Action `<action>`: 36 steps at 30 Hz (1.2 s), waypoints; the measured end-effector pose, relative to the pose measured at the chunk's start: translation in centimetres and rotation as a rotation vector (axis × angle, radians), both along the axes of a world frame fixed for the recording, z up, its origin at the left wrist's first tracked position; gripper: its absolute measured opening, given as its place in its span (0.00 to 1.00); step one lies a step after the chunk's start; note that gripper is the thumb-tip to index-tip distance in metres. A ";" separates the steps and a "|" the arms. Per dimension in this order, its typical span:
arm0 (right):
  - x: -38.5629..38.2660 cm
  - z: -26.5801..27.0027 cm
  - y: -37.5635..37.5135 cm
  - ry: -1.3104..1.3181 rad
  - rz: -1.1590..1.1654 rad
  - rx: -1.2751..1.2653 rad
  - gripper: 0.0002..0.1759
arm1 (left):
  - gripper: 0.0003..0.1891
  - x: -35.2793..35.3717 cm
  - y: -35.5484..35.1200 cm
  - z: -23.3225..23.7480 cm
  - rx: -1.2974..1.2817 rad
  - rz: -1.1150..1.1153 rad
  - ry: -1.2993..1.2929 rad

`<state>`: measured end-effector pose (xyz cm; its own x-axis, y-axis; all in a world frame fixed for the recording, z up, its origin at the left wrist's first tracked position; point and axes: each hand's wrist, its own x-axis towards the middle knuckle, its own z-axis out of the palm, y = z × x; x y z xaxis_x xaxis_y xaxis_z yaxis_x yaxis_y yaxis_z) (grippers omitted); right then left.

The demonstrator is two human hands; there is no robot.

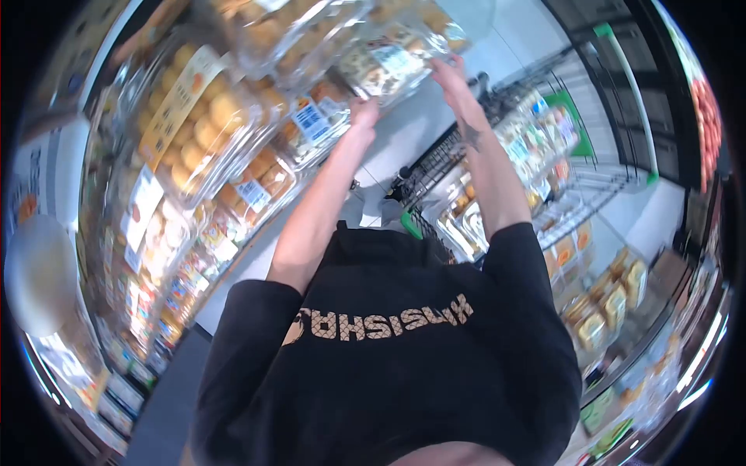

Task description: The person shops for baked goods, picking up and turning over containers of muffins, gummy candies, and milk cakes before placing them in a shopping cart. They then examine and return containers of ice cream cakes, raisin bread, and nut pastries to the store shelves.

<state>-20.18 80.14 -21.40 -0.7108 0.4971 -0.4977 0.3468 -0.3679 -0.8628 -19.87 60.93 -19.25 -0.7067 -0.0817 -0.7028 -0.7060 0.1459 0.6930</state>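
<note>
Two grips meet on one clamshell box, held up at arm's length above the black sleeves. The box is clear plastic with a domed, glossy lid that catches the light. It carries a white printed label across its front, and through the walls show pale brown baked pieces packed close together. The box sits tilted, its labelled face turned toward the wearer.

The left grip is closed on the box's lower near corner, with the fingertips tucked under the plastic. The right grip clasps the opposite side. Its fingers lie long against the wall, and their tips are hidden behind the box.

Just beside the left grip, on its outer side, lies a barcode-labelled box of orange-brown pastries. Further out on that side is a bun box full of round golden buns under a yellow label strip, one of a stack of similar clear packs.

Below and outside the right grip stands a dark wire rack. Beyond it are shelves of wrapped goods, well apart from the held box.
</note>
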 end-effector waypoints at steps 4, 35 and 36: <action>1.9 1.5 -1.0 0.056 -0.101 0.036 0.30 | 0.01 -0.1 -1.6 0.8 0.158 -0.125 -0.028; 34.4 18.8 -9.7 0.067 0.111 0.527 0.36 | 0.24 9.3 -7.5 21.9 0.011 -1.334 0.371; 34.1 19.4 -9.9 0.252 -0.128 0.214 0.33 | 0.24 9.6 -9.2 20.2 0.235 -1.159 0.599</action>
